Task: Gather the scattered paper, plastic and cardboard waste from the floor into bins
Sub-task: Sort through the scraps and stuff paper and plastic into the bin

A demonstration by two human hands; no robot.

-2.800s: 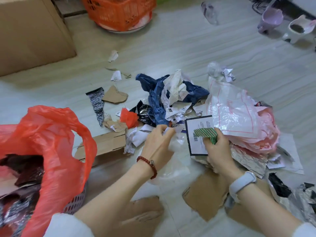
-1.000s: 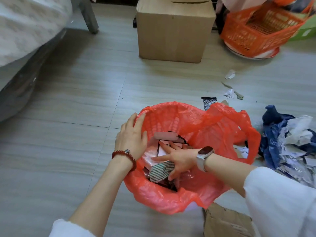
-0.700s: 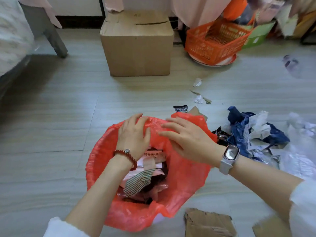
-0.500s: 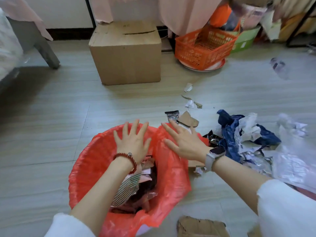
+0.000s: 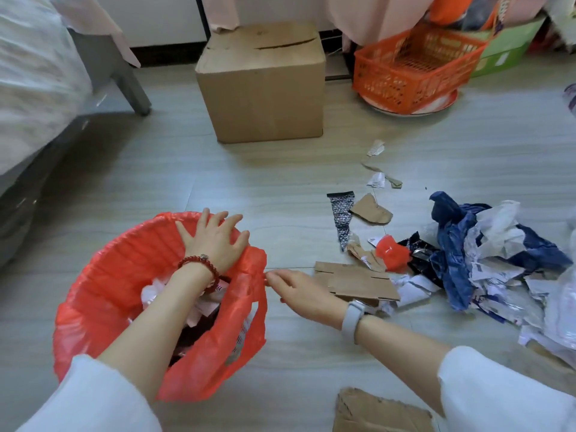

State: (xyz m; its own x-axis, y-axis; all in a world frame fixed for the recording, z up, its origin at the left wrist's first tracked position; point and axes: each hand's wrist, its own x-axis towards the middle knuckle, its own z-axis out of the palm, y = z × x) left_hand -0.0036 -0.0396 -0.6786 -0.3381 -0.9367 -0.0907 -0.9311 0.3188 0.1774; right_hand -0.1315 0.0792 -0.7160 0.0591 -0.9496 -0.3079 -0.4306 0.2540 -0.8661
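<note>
My left hand (image 5: pixel 215 241) presses flat, fingers spread, on the far rim of the red bin bag (image 5: pixel 124 275), while my right hand (image 5: pixel 304 294) pinches its near edge beside the flattened cardboard (image 5: pixel 358 280).

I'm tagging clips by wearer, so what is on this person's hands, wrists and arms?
Both hands, left and right, are bare. The left wrist carries a dark red bead bracelet, the right a pale-strapped watch. White sleeves cover both forearms partway.
</note>
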